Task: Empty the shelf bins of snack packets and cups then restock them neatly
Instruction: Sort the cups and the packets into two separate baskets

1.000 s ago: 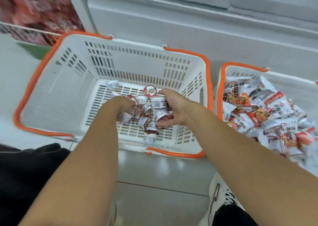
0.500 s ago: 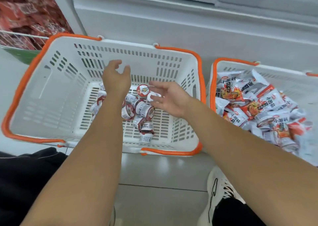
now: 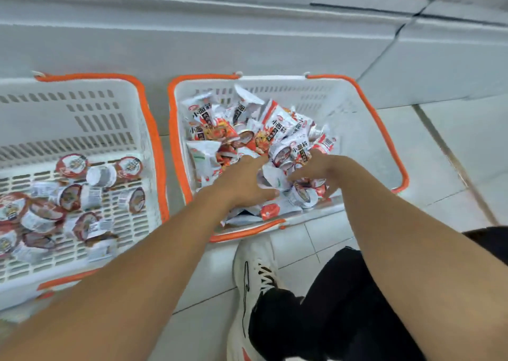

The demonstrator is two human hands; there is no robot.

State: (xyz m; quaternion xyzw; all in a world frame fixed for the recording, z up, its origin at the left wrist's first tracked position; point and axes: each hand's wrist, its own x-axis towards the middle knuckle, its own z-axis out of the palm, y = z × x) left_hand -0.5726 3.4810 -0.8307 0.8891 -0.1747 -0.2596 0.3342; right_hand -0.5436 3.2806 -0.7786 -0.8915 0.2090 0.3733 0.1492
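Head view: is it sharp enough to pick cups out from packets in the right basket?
Head view: packet print reads clearly at the far side of the right basket; motion smear softens the cups in the left basket; both hands, left and right, hide the near pile; wide-angle bend curves the rims.

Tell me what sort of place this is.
Probably a shop aisle: two white plastic shopping baskets with orange rims on a tiled floor, filled with identical snack packets and small cups, beside grey shelving.
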